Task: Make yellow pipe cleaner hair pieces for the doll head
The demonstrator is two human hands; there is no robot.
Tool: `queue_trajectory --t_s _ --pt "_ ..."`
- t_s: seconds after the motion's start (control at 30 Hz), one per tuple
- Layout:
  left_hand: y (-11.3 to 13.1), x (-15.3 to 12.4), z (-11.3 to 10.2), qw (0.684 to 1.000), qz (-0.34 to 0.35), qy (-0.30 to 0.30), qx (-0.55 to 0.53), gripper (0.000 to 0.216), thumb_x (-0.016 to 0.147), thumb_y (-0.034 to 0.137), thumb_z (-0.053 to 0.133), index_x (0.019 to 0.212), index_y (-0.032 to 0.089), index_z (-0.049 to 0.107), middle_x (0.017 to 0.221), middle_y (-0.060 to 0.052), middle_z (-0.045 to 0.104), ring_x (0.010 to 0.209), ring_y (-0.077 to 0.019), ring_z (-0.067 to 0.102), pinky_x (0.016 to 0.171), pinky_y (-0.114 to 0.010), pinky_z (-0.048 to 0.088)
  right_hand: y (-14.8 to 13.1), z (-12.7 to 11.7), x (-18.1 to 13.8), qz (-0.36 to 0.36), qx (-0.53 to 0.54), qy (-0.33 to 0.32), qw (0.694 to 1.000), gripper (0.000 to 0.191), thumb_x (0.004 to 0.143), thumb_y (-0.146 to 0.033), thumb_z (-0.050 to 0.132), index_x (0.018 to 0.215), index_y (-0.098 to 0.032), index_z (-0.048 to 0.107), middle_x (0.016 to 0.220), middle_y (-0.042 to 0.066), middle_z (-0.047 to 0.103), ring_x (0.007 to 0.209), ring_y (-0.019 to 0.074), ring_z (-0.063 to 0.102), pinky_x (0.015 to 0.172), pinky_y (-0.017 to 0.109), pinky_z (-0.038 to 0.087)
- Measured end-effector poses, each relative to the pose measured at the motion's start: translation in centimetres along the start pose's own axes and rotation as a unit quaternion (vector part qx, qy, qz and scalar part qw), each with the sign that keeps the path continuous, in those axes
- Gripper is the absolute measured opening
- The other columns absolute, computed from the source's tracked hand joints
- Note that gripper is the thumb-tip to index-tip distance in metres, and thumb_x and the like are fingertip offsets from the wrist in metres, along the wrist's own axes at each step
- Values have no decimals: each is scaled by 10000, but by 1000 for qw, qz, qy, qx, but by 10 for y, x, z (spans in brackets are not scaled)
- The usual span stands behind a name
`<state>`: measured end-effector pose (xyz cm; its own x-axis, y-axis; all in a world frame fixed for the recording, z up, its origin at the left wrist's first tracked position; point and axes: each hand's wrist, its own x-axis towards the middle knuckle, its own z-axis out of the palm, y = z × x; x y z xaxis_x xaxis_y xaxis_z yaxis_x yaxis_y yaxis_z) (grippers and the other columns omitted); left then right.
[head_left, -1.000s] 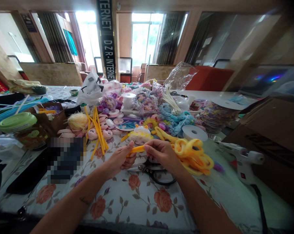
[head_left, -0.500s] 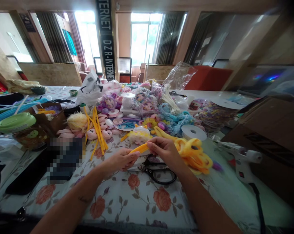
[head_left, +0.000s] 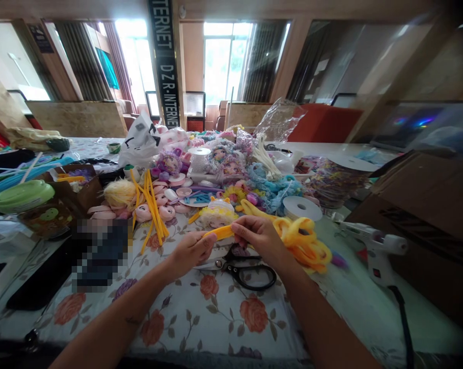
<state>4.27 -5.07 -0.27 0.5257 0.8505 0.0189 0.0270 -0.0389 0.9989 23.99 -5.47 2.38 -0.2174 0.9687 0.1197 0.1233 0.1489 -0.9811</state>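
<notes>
A short yellow fuzzy strip (head_left: 223,232) is stretched between my two hands above the flowered tablecloth. My left hand (head_left: 195,250) pinches its left end between thumb and fingers. At the other end, my right hand (head_left: 257,237) has its fingertips closed on the strip. Black-handled scissors (head_left: 250,273) lie under and just in front of the hands, partly hidden by them. Behind the strip sits a doll head with yellow hair and a white cap (head_left: 217,210). A loose coil of thick yellow fuzzy cord (head_left: 304,243) lies right of my right hand.
Yellow pipe cleaners (head_left: 151,205) lie across several doll faces (head_left: 166,212) at the left. A white ribbon roll (head_left: 302,208), a glue gun (head_left: 379,251) and a cardboard box (head_left: 419,220) stand to the right. Further left are a green-lidded jar (head_left: 27,197) and a dark phone-like slab (head_left: 39,277).
The view has shifted slightly. Both hands keep their hold on the yellow strip, which now lies a little flatter, with my left fingers changed slightly in position.
</notes>
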Motion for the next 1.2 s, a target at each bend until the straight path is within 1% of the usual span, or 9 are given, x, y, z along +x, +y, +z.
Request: queue_trajectory --t_s 0.13,0.33,0.4,0.53,0.6,0.7,0.9,1.03,1.2 --pt "2 -1 -8 994 -32 -79 71 516 838 605 441 582 159 482 444 33 449 375 -58 320 386 -213 209 -1 -2 0 -18 -6 10 1000 338 754 -493 662 717 -158 632 557 -19 540 488 100 458 455 229 365" --pt "-2 0 -5 998 11 -14 55 521 869 578 405 532 182 388 393 45 388 379 -63 304 413 -223 226 -3 -1 -1 -31 7 21 999 305 769 -453 665 708 -157 624 566 -22 546 497 94 453 467 228 362" --pt "-1 1 -6 999 -1 -16 49 511 871 578 396 550 180 405 404 35 430 372 -66 316 407 -220 236 -2 0 0 -26 12 25 999 308 765 -459 666 704 -160 620 564 -21 549 495 96 455 465 229 365" --pt "10 -1 -12 994 -18 -66 81 352 821 497 552 838 147 590 698 -21 632 534 -99 503 492 -206 375 2 1 -1 -25 -14 -10 1000 303 789 -459 642 752 -158 638 570 -18 553 491 98 464 458 225 370" --pt "15 -2 -13 991 3 -60 120 316 812 457 583 868 148 615 746 -18 626 595 -106 520 534 -204 393 4 4 -2 -30 -35 -42 998 287 807 -440 628 783 -155 650 586 -12 556 508 103 474 468 225 378" --pt "14 -4 -12 981 17 -40 187 361 872 455 481 712 150 586 624 7 553 535 -99 466 501 -207 348 6 11 -3 -50 -60 -68 995 275 838 -421 593 828 -155 663 626 -1 567 547 112 493 504 227 399" --pt "3 -3 -3 937 111 72 322 347 912 374 413 624 185 457 590 21 492 573 -126 435 568 -237 309 2 16 -4 -84 -211 -40 973 305 876 -401 529 705 -173 638 585 7 569 532 124 505 504 230 381" --pt "3 -5 3 914 130 133 360 295 912 344 399 665 195 462 639 13 492 604 -143 426 589 -250 298 4 15 -4 -57 -137 -62 987 303 873 -400 527 703 -171 630 591 6 581 521 124 517 495 226 405" --pt "9 -3 -7 953 68 55 289 338 901 438 414 694 185 498 610 26 472 585 -129 421 560 -234 305 11 14 -1 -39 -123 -40 991 304 875 -402 527 711 -169 631 595 11 578 525 128 517 488 229 415"
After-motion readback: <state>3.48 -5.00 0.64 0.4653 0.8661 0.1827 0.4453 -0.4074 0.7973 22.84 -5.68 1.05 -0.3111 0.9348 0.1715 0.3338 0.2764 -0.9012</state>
